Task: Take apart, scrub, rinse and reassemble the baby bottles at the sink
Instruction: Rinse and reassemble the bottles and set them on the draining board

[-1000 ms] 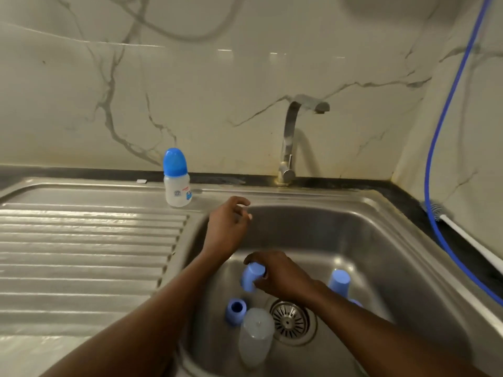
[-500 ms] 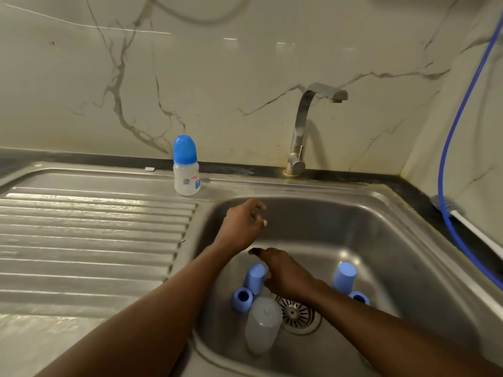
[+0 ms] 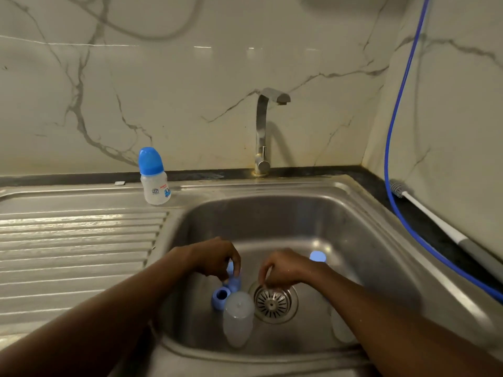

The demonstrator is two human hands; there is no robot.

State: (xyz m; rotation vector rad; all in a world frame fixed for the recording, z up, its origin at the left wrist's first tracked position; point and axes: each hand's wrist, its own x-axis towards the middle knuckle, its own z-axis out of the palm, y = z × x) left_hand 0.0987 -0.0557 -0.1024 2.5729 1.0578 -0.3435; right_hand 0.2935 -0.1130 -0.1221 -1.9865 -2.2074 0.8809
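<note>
Hands [image 3: 217,258] [image 3: 283,268] lower, left round one cap [image 3: 234,281]

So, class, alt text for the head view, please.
In a steel sink, the left hand grips a blue cap while the right hand hangs over the drain strainer. A clear bottle body sits nearby; a capped bottle stands on the rim.

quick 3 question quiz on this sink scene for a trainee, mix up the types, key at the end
1. True or false: water runs from the tap.
2. How many capped bottles stand on the sink ledge? A none, B one, C three.
3. Fill in: the left hand holds a blue ____.
Key: 1 false; 2 B; 3 cap.
</note>
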